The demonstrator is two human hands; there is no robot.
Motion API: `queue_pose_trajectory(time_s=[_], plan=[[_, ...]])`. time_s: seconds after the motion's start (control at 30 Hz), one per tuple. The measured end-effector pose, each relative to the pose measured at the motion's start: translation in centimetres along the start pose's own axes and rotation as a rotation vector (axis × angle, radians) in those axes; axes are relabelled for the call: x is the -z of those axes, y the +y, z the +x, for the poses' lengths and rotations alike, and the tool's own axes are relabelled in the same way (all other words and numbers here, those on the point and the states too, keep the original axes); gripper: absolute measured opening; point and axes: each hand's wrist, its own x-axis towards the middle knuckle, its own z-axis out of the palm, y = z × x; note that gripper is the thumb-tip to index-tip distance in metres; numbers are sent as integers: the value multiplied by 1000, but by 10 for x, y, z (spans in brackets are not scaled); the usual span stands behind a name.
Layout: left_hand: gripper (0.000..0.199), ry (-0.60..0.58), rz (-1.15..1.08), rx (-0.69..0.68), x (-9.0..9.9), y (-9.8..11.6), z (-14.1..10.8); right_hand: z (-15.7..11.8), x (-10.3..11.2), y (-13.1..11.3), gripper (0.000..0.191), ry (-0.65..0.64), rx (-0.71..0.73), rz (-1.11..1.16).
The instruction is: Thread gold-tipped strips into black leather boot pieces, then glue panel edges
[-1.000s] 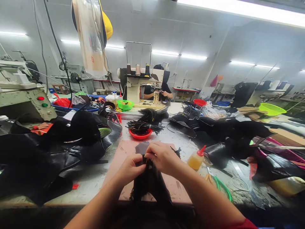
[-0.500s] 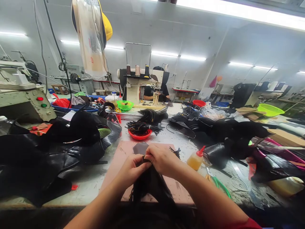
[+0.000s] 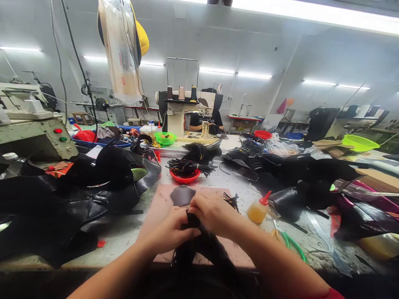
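Both hands meet over a pink board, working at the upper end of a black leather-like piece (image 3: pixel 202 245) that drapes toward me over the table edge. My left hand (image 3: pixel 174 228) pinches the piece's edge between thumb and fingers. Right beside it, my right hand (image 3: pixel 210 211) has its fingers curled down on the same edge; its fingertips are partly hidden. Just beyond the hands, a dark flat piece with a pale outline (image 3: pixel 182 195) lies on the pink board (image 3: pixel 156 216). Short black strips (image 3: pixel 231 201) lie to the right of my right hand.
A red bowl (image 3: pixel 184 178) holds many black strips. Right of the board stand a glue bottle with a red tip (image 3: pixel 258 207) and green-handled scissors (image 3: pixel 293 247). Black pieces pile up left (image 3: pixel 62 211) and right (image 3: pixel 311 174). Across the table, a person sits behind a sewing machine (image 3: pixel 183 112).
My left thumb has moved lower, opening a wider gap to its fingers at the black piece's edge. More of the outlined dark piece now shows. The view has shifted slightly.
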Motion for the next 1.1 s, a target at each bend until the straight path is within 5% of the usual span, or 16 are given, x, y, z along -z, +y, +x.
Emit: queue_pose_trajectory(time_s=[0.13,0.23,0.37,0.43,0.57,0.73,1.1], plan=[[25,-17,-54,-9,5,-6,-2,-4,16,12,8,23,-150,243],[34,-68,-205,24,7,-14,-2,-21,24,14,6,95,-100,320],[37,-61,-405,176,5,-20,1,-39,15,2,28,-192,65,293],[38,-43,-443,272,6,-20,5,-40,3,-3,35,-215,89,223],[38,-16,-411,367,11,-22,12,-30,-17,-1,22,-83,217,-49],[32,25,-381,422,19,-32,15,-13,-29,11,21,270,442,-145],[33,447,-356,420,8,-51,17,-17,-89,-2,20,549,98,-191]])
